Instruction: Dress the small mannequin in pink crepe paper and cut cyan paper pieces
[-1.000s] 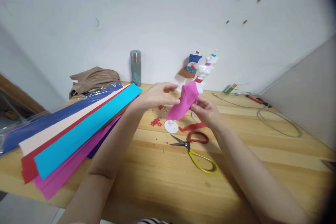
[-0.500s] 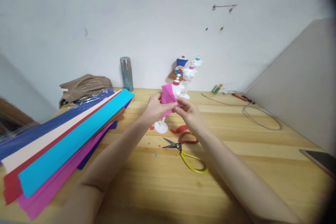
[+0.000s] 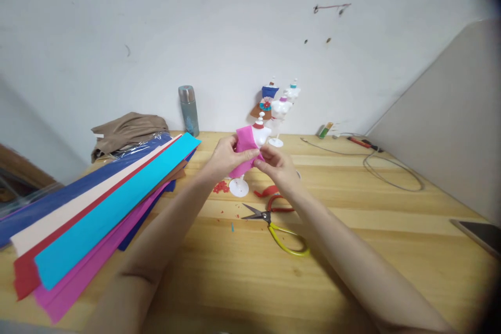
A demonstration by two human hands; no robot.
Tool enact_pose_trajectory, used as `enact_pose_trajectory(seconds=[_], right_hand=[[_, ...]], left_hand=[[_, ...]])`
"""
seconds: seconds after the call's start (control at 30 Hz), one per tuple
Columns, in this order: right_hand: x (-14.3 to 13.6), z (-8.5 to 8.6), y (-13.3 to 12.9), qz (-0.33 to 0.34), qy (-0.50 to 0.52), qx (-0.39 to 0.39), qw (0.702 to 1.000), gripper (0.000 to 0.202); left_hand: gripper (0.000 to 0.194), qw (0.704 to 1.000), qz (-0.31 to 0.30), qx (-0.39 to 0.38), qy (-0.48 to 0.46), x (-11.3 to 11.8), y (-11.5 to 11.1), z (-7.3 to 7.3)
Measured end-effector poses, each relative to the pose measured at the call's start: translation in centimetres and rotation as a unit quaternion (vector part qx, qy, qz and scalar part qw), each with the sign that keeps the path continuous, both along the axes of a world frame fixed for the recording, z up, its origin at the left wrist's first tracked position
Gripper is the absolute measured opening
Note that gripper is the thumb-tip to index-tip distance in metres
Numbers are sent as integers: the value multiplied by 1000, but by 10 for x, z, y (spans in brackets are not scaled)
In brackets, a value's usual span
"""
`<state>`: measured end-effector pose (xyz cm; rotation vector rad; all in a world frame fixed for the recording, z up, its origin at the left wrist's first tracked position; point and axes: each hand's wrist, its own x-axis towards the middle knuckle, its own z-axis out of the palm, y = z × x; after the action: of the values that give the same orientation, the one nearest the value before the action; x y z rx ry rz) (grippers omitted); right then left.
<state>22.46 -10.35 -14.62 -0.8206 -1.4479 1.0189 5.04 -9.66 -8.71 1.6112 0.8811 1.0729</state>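
Observation:
A small white dress form [image 3: 261,134] with a red neck band stands tilted between my hands, its round base [image 3: 238,188] showing below. Pink paper or fabric [image 3: 246,138] wraps over its left side and lower body. My left hand [image 3: 230,156] presses the pink piece against the form, thumb across the front. My right hand [image 3: 277,163] pinches the pink piece's edge at the form's right side. The fingers behind the form are hidden. Open scissors [image 3: 266,216] with one red and one yellow handle lie below my hands, beside a red scrap [image 3: 266,191].
Several coloured sheets [image 3: 117,206] lie stacked at left, near a brown cloth [image 3: 129,133] and a flask [image 3: 188,109]. More dress forms [image 3: 281,108] stand by the wall. Red bits [image 3: 221,187] lie left of the base. A cable [image 3: 366,164] and a dark flat device [image 3: 479,235] are at right.
The dress form and both hands have shifted slightly left. More of the red bits beside the base now show. Both hands keep their hold on the pink piece.

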Motion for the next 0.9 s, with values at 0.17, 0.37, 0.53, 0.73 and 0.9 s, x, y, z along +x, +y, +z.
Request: enact_pose_trajectory(seconds=[0.17, 0.37, 0.53, 0.73, 0.9], right_hand=[[1, 1, -2, 3, -16, 9, 1000, 44], [5, -4, 0, -61, -5, 9, 998, 50], [7, -9, 4, -69, -9, 0, 998, 47], [2, -5, 5, -22, 5, 7, 1000, 47], [0, -7, 6, -46, 11, 14, 999, 48]], left_hand=[[32, 1000, -4, -1, -27, 2, -1, -1], [30, 1000, 5, 9, -17, 1, 0, -1], [33, 999, -14, 17, -31, 0, 1, -3], [41, 997, -12, 49, -50, -3, 9, -5], [44, 996, -12, 70, -56, -6, 16, -8]])
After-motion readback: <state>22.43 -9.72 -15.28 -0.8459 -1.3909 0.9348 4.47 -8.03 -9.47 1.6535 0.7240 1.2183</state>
